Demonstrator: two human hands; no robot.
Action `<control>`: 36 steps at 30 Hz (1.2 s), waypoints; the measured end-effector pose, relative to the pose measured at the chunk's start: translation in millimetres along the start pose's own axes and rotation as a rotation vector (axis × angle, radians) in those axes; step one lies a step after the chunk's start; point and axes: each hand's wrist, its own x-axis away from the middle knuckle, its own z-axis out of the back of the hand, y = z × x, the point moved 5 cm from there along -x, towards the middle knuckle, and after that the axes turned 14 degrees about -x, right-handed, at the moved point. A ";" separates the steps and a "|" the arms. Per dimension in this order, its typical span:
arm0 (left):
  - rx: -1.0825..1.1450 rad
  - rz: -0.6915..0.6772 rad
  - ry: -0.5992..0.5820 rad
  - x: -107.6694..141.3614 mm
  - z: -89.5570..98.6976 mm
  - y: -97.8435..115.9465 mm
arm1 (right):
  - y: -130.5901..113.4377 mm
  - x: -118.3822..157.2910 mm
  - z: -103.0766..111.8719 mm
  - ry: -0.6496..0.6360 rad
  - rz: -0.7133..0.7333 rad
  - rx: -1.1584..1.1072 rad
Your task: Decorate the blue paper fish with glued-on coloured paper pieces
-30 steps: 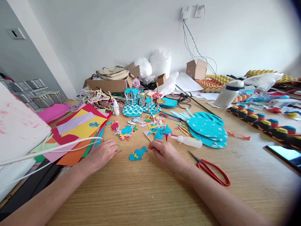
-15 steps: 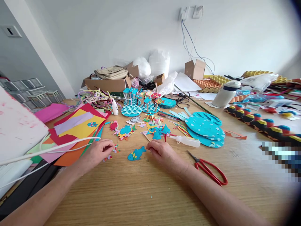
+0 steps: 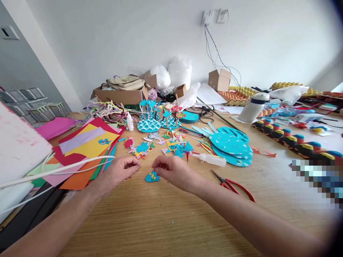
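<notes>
A small blue paper fish with yellow triangles lies flat on the wooden table, its tail end hidden behind my right hand. My right hand is just above it, thumb and fingertips pinched together over the fish; anything between them is too small to make out. Left of the fish, my left hand is also closed in a pinch, and I cannot tell what it holds. Tiny coloured paper bits near that hand are mostly covered by it. Beyond the hands lies a pile of cut-out paper fish.
Red-handled scissors and a glue bottle lie to the right, near blue paper discs. Coloured paper sheets and a white cable are at left. Behind stand a white bottle and decorated blue stands.
My right hand has moved left, from beside the fish's tail to over it. My left hand has shifted slightly right, covering the paper bits. The view has turned slightly.
</notes>
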 end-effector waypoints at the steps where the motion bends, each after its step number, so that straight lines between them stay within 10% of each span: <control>1: -0.006 -0.013 -0.002 -0.1 -1.5 7.1 | 1.4 -4.5 -1.7 0.001 -0.008 -0.026; 12: -0.044 -0.166 0.044 -16.5 -13.3 31.1 | 24.3 -17.6 -13.5 -0.027 -0.196 -0.384; 36: -0.036 -0.160 0.031 -18.7 -18.1 23.8 | 27.9 -18.9 -9.0 -0.069 -0.216 -0.262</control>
